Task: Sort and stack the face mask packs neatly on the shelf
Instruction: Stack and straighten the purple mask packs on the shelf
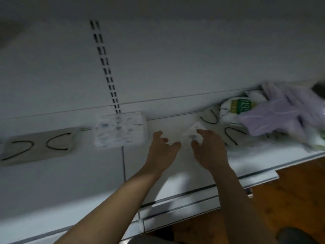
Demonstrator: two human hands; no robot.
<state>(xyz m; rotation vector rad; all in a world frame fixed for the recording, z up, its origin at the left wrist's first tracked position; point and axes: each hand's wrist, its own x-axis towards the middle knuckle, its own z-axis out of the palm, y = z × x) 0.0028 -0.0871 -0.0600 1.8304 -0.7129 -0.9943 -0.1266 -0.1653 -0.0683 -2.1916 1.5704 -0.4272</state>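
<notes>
- shelf (175, 175): smooth, matt white metal.
- floor (290, 199) below the shelf: grained brown wood.
- printed pack (120, 132) on the shelf: clear plastic wrap.
- lilac packs (281, 111), shelf's right end: crinkled film.

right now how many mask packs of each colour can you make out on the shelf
black-loop packs: 2
white blue-speckled packs: 2
green-label pack: 1
purple packs: 1 at least, blurred
total: 6 at least

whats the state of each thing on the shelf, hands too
left hand: loosely curled, empty
right hand: fingers over small white pack, grip unclear
patterned pack stack: neat, squared
grey mask pack: flat, apart
lilac packs: jumbled heap
green-labelled pack: tilted in heap
</notes>
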